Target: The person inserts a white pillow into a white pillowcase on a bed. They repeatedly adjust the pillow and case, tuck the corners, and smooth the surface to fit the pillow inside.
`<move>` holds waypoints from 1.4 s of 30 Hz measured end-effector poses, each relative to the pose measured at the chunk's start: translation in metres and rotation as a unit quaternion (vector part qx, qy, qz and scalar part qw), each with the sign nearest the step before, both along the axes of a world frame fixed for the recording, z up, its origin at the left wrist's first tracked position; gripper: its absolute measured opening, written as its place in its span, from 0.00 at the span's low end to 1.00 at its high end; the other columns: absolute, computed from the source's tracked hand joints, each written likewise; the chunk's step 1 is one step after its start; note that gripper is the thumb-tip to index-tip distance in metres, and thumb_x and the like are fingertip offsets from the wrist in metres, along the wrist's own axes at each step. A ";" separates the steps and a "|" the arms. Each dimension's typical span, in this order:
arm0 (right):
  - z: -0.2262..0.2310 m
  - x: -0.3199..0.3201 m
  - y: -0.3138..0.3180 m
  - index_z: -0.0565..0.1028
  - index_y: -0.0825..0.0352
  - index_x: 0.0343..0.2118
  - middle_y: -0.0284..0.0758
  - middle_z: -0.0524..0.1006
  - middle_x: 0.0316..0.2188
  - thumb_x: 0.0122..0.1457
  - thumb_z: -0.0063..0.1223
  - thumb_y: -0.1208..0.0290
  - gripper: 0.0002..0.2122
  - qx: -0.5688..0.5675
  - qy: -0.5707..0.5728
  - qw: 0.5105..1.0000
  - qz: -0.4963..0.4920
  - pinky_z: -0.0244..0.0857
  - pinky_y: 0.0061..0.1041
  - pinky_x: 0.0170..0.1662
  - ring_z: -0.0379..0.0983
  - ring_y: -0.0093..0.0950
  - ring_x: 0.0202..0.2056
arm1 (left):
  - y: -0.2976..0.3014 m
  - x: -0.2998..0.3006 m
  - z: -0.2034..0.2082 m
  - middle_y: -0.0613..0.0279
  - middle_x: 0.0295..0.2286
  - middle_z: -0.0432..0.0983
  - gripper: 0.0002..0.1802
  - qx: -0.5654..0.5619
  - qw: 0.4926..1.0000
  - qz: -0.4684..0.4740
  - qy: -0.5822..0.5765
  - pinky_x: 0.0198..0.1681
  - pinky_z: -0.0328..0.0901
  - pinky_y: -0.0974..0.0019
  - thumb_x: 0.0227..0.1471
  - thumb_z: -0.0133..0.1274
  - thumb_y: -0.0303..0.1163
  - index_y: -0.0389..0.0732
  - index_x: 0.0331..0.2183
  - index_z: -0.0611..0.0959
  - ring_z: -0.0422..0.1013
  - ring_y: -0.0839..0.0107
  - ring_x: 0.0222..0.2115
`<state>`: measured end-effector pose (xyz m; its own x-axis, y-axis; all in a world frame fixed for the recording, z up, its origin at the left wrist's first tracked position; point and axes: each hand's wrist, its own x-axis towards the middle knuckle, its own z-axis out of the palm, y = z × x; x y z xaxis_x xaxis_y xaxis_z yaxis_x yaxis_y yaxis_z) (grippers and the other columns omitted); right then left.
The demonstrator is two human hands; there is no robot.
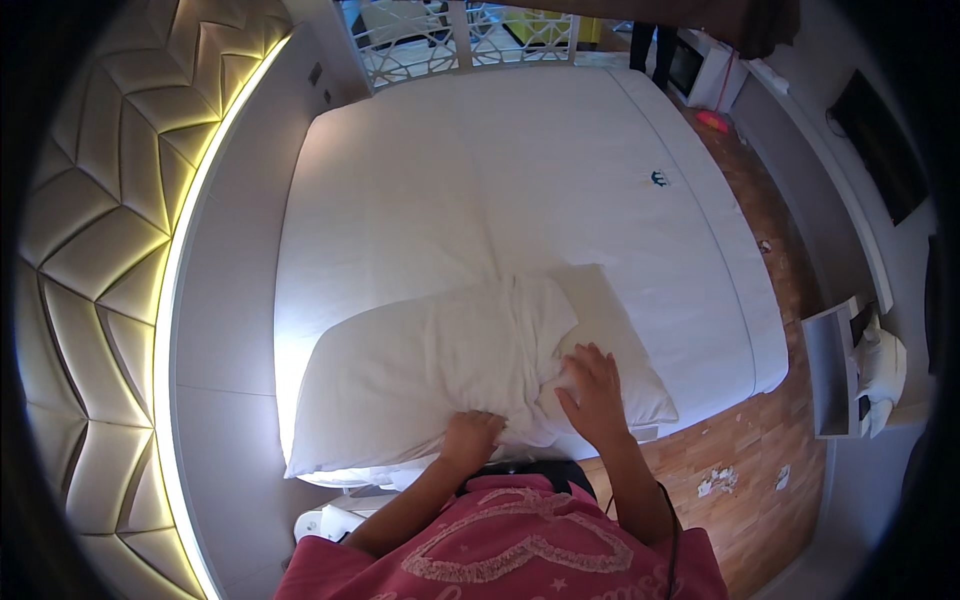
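Across the near part of the bed lies a white pillow [625, 345], its right end bare. A white pillowcase [410, 365] covers the left part, and its loose fabric is bunched in folds around the middle. At the pillowcase's near edge, my left hand [472, 438] is closed on the fabric with fingers curled. My right hand [595, 392] rests on the pillow beside the pillowcase's opening, fingers stretched and spread.
The white bed [420, 190] stretches away from me. A padded wall [100, 300] with a light strip runs along the left. On the right are wooden floor [740, 470] with white scraps, an open shelf box [835, 370], and a person's dark-clothed legs [653, 50] at the far end.
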<state>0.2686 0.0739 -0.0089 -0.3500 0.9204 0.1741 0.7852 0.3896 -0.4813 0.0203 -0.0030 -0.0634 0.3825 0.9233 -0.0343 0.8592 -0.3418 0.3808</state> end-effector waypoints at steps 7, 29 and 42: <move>-0.032 -0.004 -0.027 0.63 0.66 0.61 0.46 0.62 0.63 0.53 0.61 0.68 0.32 -0.025 0.024 0.999 -0.041 0.43 0.55 0.68 0.54 0.49 0.66 | -0.008 0.016 0.011 0.51 0.41 0.77 0.24 -0.077 0.995 0.021 -0.062 0.47 0.67 0.51 0.47 0.63 0.40 0.42 0.44 0.77 0.73 0.49 0.44; -0.076 -0.037 -0.098 0.76 0.61 0.29 0.36 0.71 0.41 0.50 0.63 0.73 0.05 0.014 0.127 0.944 -0.303 0.58 0.44 0.47 0.66 0.41 0.45 | 0.035 0.047 -0.005 0.59 0.37 0.74 0.07 0.073 0.976 -0.092 -0.184 0.53 0.56 0.50 0.46 0.58 0.26 0.42 0.31 0.78 0.67 0.55 0.46; -0.072 -0.012 -0.110 0.74 0.72 0.32 0.37 0.77 0.32 0.58 0.60 0.79 0.05 -0.024 0.337 0.855 -0.394 0.69 0.23 0.34 0.75 0.26 0.29 | 0.020 0.037 0.057 0.55 0.32 0.72 0.07 -0.046 0.986 -0.129 -0.096 0.49 0.61 0.49 0.47 0.58 0.26 0.39 0.26 0.74 0.70 0.51 0.41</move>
<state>0.2561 -0.0360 -0.0806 0.5457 0.8367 0.0467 0.3336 -0.1658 -0.9280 0.0575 0.0175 -0.0060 0.6112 0.7913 -0.0163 0.6571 -0.4958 0.5678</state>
